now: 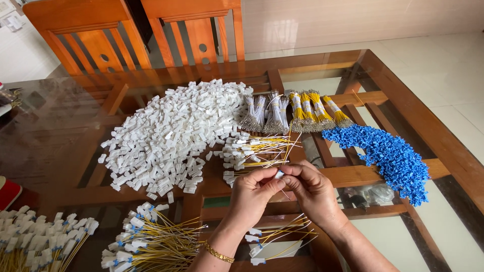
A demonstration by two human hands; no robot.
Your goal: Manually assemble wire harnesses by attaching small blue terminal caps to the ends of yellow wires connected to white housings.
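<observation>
Seen from above, a glass-topped table [60,136] on a wooden frame fills the view, with two wooden chairs [136,35] pushed in on the far side. At its middle lies the biggest heap — white plastic clips [169,136] spread loosely toward the left. To the right sits a smaller mound of blue plastic pieces [396,156]. Between them, on the far side, bundled wires stand in a row, the grey-white bundles [264,113] left of the yellow bundles [317,111]. Finished wires with white ends lie in piles near the left corner [146,242] and just beyond the hands [252,153].

Near centre, the left hand [252,194] and right hand [312,191] meet fingertip to fingertip, both pinching one small white clip [279,175] — thumb and forefinger of each closed on it, held in the air above the table. A thin wire [285,193] appears to run down from the clip between the hands; how it joins is too small to tell.

The clip looks light, hard and smooth, likely to slip or flick away, so a firm pinch on its flat sides should suit it. The wire seems thin and bendy, probably best gripped close to its tip.
</observation>
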